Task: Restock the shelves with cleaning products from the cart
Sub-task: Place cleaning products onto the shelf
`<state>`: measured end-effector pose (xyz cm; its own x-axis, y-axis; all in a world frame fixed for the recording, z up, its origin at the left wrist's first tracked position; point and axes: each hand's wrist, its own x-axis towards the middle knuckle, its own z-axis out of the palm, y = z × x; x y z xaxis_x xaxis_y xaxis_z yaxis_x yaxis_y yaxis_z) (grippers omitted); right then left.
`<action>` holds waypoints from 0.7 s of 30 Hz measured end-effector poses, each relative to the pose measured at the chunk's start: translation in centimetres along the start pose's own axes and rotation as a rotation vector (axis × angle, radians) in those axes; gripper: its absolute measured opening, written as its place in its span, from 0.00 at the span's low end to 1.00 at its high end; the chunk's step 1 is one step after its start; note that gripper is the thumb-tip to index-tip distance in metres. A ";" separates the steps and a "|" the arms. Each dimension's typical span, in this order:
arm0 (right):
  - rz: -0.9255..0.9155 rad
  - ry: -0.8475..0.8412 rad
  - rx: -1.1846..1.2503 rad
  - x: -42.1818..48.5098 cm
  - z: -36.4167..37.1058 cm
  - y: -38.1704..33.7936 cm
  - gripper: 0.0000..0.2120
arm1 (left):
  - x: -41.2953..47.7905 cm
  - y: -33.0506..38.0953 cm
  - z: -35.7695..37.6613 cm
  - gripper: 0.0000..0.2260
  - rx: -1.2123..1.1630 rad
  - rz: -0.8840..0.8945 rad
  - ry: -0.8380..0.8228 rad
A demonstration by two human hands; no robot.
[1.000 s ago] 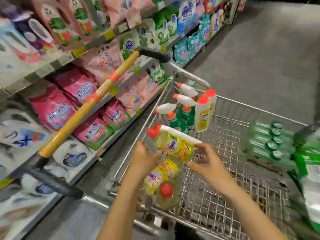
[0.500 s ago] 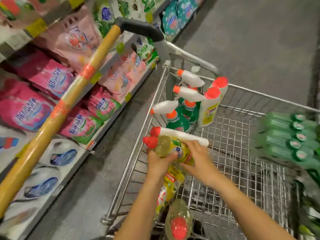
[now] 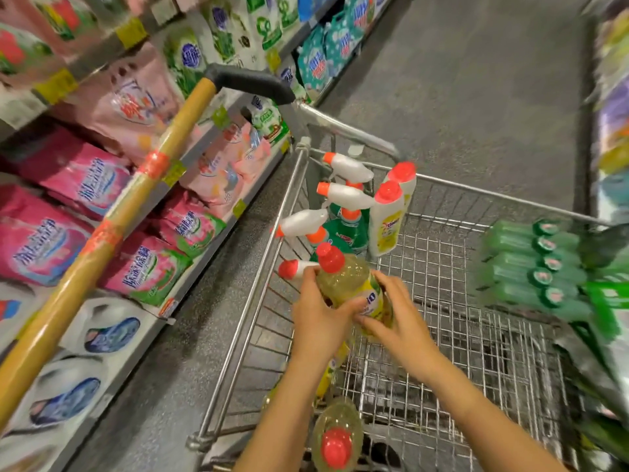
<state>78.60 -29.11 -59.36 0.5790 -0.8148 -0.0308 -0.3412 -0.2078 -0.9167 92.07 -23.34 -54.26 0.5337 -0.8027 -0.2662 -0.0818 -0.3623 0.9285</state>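
Both hands hold one yellow cleaner bottle [image 3: 343,277] with a red cap, tilted up over the wire cart [image 3: 442,335]. My left hand [image 3: 318,315] grips its left side and my right hand [image 3: 394,318] wraps its lower right side. A white bottle with a red cap [image 3: 294,268] lies just behind my left hand. Another yellow bottle [image 3: 337,434] stands at the cart's near edge. White and green spray bottles [image 3: 343,212] and white red-capped bottles [image 3: 391,212] stand at the cart's far left corner.
Shelves on the left carry pink detergent bags [image 3: 47,247] and white pouches [image 3: 102,332]. A yellow pole with a black grip [image 3: 112,229] slants in front of them. Green bottle packs [image 3: 541,267] lie at the cart's right side. Grey aisle floor [image 3: 476,80] stretches ahead.
The yellow bottle has been turned from lying sideways to pointing cap-up and lifted a little. Both hands closed more firmly round it. The view tilted slightly further down.
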 end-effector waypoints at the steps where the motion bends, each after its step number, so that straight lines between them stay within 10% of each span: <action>1: -0.029 0.043 0.024 -0.3 -0.4 -0.7 0.31 | -0.1 0.7 -0.1 0.22 -0.015 0.022 -0.021; 21: -0.145 0.222 0.682 -12.3 -10.4 -16.1 0.23 | -15.9 13.5 2.0 0.17 -0.434 0.317 -0.279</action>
<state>69.33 -21.38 -40.07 0.3950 -0.9102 0.1248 0.3064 0.0025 -0.9519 80.82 -16.39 -37.97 0.2940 -0.9551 0.0368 0.1812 0.0936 0.9790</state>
